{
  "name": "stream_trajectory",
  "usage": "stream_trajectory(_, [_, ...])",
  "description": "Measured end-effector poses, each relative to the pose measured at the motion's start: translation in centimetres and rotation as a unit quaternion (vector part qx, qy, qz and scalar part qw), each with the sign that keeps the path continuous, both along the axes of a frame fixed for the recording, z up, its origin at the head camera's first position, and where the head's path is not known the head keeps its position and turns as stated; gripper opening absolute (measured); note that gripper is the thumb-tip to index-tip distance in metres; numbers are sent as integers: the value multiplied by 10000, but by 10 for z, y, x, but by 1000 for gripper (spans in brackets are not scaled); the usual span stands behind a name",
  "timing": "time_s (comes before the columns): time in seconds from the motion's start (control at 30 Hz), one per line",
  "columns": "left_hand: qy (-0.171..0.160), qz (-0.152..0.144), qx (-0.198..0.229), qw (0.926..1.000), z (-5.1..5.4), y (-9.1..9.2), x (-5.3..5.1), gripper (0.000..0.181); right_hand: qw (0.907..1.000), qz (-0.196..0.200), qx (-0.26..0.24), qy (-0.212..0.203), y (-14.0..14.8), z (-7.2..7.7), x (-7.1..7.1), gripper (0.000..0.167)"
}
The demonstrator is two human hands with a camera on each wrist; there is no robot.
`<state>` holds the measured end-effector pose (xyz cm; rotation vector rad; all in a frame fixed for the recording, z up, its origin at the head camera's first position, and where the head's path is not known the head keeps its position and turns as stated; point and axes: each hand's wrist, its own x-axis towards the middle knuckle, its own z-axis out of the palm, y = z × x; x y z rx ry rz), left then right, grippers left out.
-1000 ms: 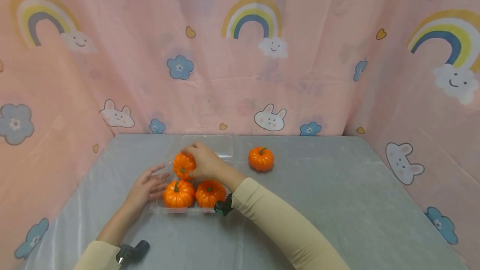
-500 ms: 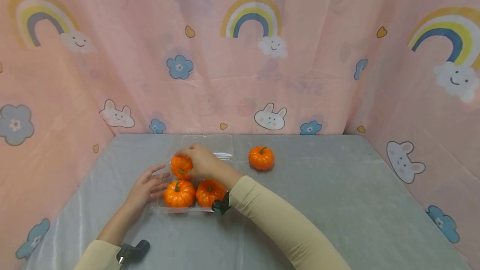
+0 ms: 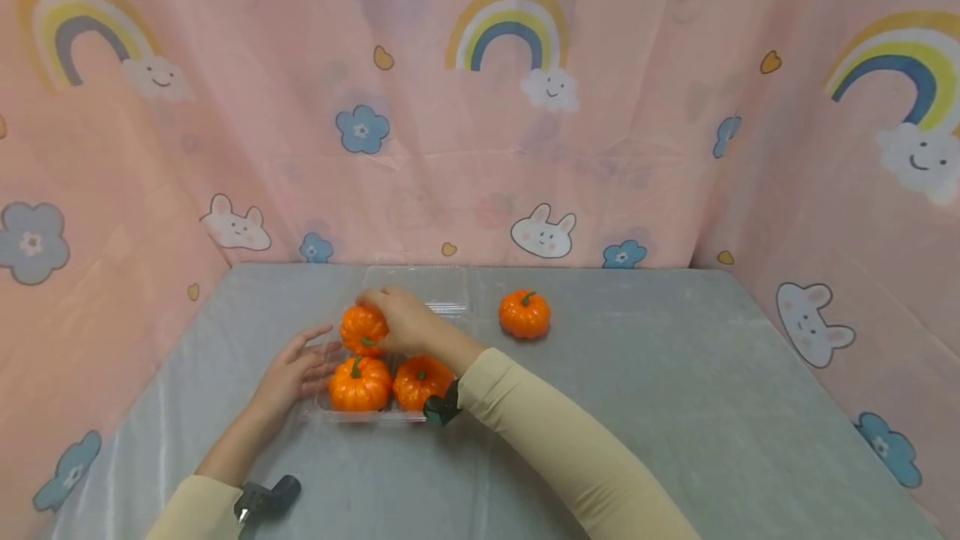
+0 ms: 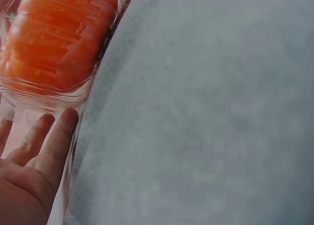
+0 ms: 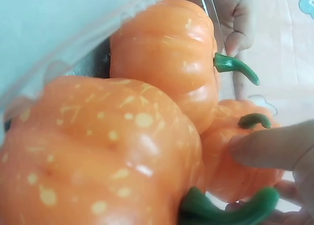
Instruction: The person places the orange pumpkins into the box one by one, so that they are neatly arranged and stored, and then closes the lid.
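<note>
In the head view, a clear plastic clamshell box (image 3: 372, 417) stands at the table's left half with its lid raised behind. My right hand (image 3: 411, 323) grips a small orange pumpkin (image 3: 362, 328) at the back left of the box; its green stem tilts toward the front. Two more pumpkins fill the front row, one at the left (image 3: 360, 386) and one at the right (image 3: 422, 382). Straight fingers of my left hand (image 3: 288, 375) rest along the box's left side. The left wrist view has these fingertips (image 4: 66, 121) against the ridged plastic. My right thumb (image 5: 265, 149) presses the held pumpkin in the right wrist view.
Another orange pumpkin (image 3: 524, 314) sits upright on the grey tabletop (image 3: 637, 407), right of the box. A pink patterned curtain (image 3: 480, 148) rises behind the table and along both sides. The clear lid (image 3: 420, 283) leans near the back edge.
My right hand has shifted slightly left with the pumpkin in its grip. The left hand stays at the box's side. The head view itself has moved a little.
</note>
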<state>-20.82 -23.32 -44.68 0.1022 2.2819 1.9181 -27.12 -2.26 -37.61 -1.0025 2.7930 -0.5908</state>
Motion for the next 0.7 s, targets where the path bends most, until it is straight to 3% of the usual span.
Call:
stream_trajectory(0.27, [26,-34,-1,10000,1,-1,1,51,9985,-37,-375,-398,4,5,4,49])
stream_trajectory(0.7, [16,-36,16,10000,0,-1,1,51,9995,-17,-146,-279,2,1,5,44])
